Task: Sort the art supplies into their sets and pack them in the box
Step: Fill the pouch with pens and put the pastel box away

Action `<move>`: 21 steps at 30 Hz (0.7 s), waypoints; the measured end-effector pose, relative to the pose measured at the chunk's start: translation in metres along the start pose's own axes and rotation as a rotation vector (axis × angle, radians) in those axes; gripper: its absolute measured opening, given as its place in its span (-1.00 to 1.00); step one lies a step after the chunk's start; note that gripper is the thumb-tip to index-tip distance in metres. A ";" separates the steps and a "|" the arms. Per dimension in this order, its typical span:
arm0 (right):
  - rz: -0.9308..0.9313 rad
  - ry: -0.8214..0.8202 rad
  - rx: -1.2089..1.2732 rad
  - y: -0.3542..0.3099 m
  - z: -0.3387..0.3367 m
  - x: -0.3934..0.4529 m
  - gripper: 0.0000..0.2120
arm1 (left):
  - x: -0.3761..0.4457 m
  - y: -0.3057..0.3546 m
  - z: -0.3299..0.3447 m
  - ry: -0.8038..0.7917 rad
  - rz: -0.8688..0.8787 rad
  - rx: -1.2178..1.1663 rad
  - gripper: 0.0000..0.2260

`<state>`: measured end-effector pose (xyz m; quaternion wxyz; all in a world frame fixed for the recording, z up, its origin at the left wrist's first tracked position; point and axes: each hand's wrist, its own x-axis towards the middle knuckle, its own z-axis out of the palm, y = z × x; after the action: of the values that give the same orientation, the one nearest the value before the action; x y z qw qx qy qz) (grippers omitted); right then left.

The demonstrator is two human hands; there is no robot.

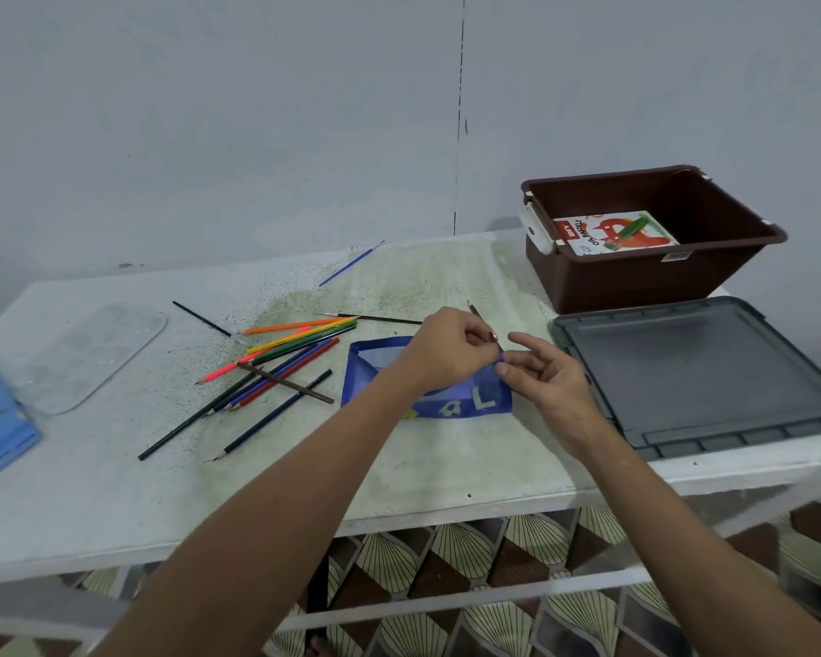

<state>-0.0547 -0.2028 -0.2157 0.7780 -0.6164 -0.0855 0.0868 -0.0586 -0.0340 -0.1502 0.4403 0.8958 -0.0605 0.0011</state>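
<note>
Here, loose pencils (276, 358) lie left of centre on the table (115, 490), the left hand (446, 353) pinches one pencil (482, 320) over the blue pouch (427, 400), whose edge the right hand (548, 377) pinches open, presumably for loading, before the brown box (645, 277) at the far right corner.

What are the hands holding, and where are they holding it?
The left hand pinches a dark pencil near its lower end. The right hand pinches the top edge of the blue pencil pouch.
</note>
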 end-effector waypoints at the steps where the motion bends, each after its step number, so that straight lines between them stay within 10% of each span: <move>1: -0.006 -0.010 -0.031 0.000 0.001 0.001 -0.26 | -0.002 0.000 0.000 0.012 0.001 -0.020 -0.93; 9: -0.026 -0.053 -0.159 -0.004 0.012 0.005 -0.80 | -0.012 0.000 -0.005 -0.076 0.082 -0.009 -0.91; 21: -0.070 0.001 -0.114 -0.002 0.024 0.010 -0.89 | -0.008 -0.022 -0.038 0.032 -0.052 -0.029 -0.88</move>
<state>-0.0505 -0.1778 -0.2078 0.7440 -0.6566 -0.1112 0.0544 -0.0621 0.0102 -0.1449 0.4539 0.8905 -0.0299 0.0033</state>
